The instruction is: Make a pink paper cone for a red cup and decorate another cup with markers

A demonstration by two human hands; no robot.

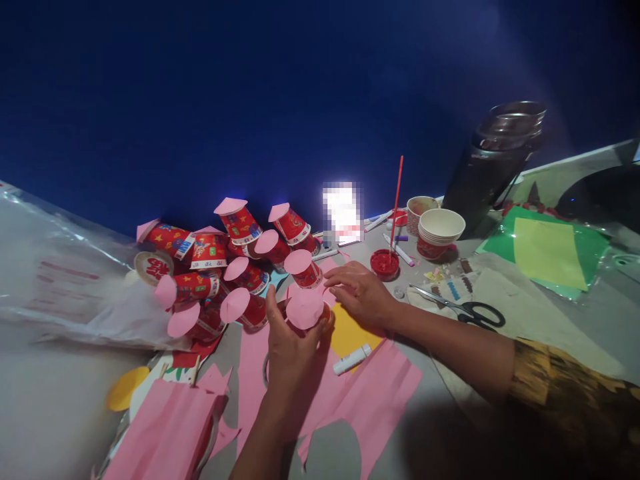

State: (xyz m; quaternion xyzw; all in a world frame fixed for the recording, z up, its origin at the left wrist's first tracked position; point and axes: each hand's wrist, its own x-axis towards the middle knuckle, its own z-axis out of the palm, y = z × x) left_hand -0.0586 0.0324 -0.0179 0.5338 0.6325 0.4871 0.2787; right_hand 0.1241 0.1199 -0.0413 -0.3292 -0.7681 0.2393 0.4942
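Observation:
My left hand (295,347) is wrapped round a paper cup topped with a pink paper cone (305,309); most of the cup is hidden behind the cone and fingers. Just to the right, my right hand (361,293) reaches over the table with its fingers loosely stretched, and nothing shows in them. Close to its fingertips stands a red cup with a pink cone (299,263). Several more upturned red cups (241,227) with pink cones crowd the left, some tipped on their sides. Below my hands lie cut pink paper (373,400), yellow paper (345,330) and a white glue stick (353,359).
Black-handled scissors (480,315) lie right of my right hand. Behind are a red paint pot (385,265) with a brush (397,200), stacked paper cups (441,227), a dark flask (495,160) and a bright screen (343,213). Green paper (505,240) lies far right, plastic wrapping (75,280) left.

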